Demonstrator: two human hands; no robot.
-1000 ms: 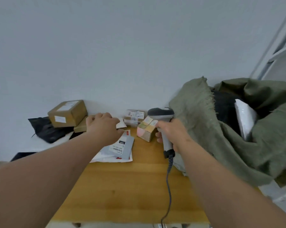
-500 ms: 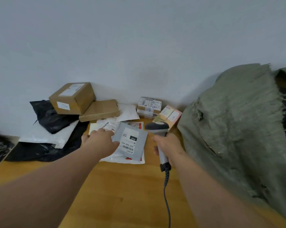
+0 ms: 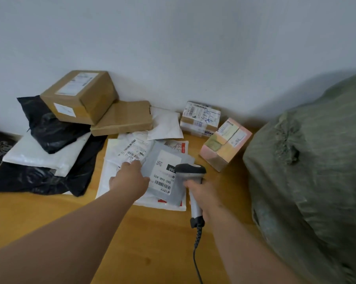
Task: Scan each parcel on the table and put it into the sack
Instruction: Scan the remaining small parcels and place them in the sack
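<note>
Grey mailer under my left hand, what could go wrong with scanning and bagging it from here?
The flat grey plastic mailer overlaps a white mailer whose barcodes lie beside the left hand, so the grey handheld scanner in the right hand might read the wrong label. The slick stack may slide when lifted.

Left hand (image 3: 130,178) reaching forward palm down, right hand (image 3: 202,193) fingers curled in grip

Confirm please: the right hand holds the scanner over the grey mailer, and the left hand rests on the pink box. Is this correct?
Not quite. In the head view the left hand rests on the flat mailers, at the grey mailer's left edge, not on the pink box, which stands untouched. The right hand does hold the scanner over the grey mailer.
</note>
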